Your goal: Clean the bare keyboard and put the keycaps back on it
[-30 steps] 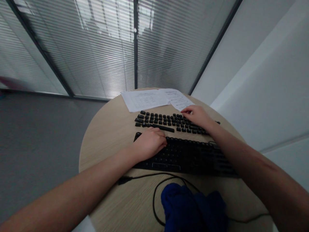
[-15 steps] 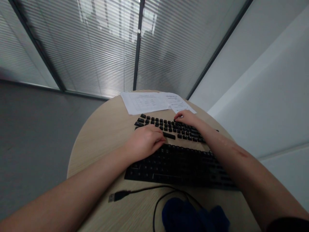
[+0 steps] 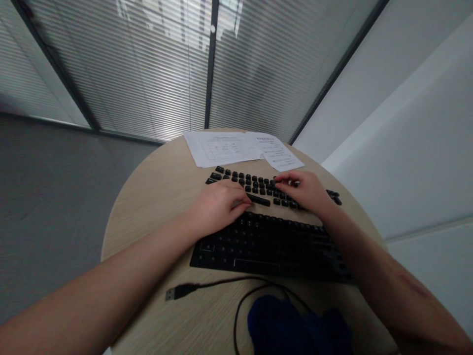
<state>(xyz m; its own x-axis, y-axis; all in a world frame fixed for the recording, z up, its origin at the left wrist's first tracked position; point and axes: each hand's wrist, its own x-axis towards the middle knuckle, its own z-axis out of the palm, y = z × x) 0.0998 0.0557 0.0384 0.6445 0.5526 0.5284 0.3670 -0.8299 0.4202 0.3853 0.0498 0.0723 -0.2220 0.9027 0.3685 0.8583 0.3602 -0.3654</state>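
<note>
The right fingers (image 3: 290,175) have shifted rightward, keycaps (image 3: 262,191) beneath.

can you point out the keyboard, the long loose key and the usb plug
keyboard (image 3: 273,247): head view, middle of its black face
long key (image 3: 259,199): head view, middle of its uncovered part
usb plug (image 3: 184,291): head view, its black housing

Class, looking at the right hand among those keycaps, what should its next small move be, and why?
I'd suggest the right hand gently pinch and lift one of the loose keycaps: it is right at their rows, and the keyboard nearby seems to have uncapped positions. Whether it holds one now is unclear.
</note>
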